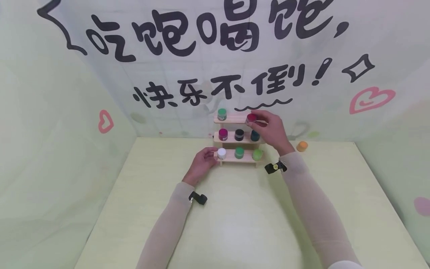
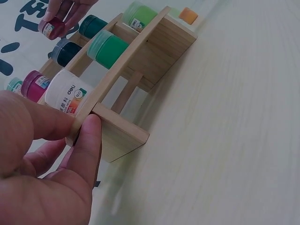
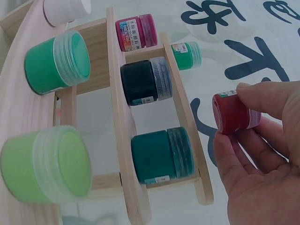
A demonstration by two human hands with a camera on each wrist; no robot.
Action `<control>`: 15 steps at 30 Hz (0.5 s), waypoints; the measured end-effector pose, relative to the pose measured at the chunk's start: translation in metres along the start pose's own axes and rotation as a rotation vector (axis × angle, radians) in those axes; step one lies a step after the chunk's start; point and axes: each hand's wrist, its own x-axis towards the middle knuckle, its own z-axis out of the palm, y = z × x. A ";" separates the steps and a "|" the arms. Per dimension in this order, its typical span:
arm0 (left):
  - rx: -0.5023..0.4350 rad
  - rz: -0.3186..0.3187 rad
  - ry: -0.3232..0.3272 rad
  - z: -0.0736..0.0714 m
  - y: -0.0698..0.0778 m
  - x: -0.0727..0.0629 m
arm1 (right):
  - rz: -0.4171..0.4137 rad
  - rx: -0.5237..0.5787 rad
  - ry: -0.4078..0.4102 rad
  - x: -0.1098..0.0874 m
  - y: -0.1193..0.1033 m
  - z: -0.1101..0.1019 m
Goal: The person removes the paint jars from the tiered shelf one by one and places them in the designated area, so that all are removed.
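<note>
A three-tier wooden rack (image 1: 234, 119) stands at the back of the table, with small paint jars on its steps. My right hand (image 1: 273, 130) holds a red paint jar (image 3: 232, 112) between thumb and fingers, close by the right part of the top step. At the left end of the bottom step, my left hand (image 1: 202, 163) pinches the board, beside a white jar (image 2: 68, 91). Also on the bottom step are a green jar (image 3: 56, 61) and a light green jar (image 3: 47, 164). Magenta (image 1: 223, 134), black (image 1: 239, 135) and teal (image 3: 161, 154) jars fill the middle step.
On the left of the top step sits another green jar (image 1: 221, 114). An orange jar (image 1: 302, 146) lies on the table (image 1: 228, 216) to the right of the rack. Behind the rack hangs a white cloth (image 1: 188, 71) with large black writing.
</note>
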 end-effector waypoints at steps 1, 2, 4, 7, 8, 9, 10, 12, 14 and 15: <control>0.003 -0.001 0.002 0.000 0.000 0.000 | 0.001 0.003 0.000 -0.001 0.000 -0.001; 0.006 -0.003 0.006 -0.001 0.000 0.000 | 0.002 0.005 0.000 -0.001 0.000 -0.002; 0.009 -0.005 0.008 -0.001 0.000 0.000 | 0.002 0.009 0.003 -0.003 0.001 -0.004; 0.014 -0.008 0.008 -0.001 0.001 0.001 | -0.002 0.010 0.008 -0.006 0.000 -0.006; 0.014 -0.007 0.007 -0.001 0.002 0.001 | -0.005 0.009 0.010 -0.007 0.001 -0.007; 0.014 -0.005 0.006 -0.001 0.002 0.001 | -0.007 0.011 0.012 -0.009 0.001 -0.007; 0.013 -0.005 0.007 -0.001 0.002 0.001 | -0.008 0.014 0.011 -0.011 0.002 -0.008; 0.009 -0.004 0.008 0.000 0.003 0.001 | -0.013 0.025 0.009 -0.015 0.003 -0.009; 0.010 -0.003 0.007 -0.001 0.003 0.001 | -0.016 0.030 0.014 -0.018 0.006 -0.011; 0.009 -0.002 0.007 -0.001 0.002 0.001 | -0.017 0.033 0.016 -0.020 0.008 -0.012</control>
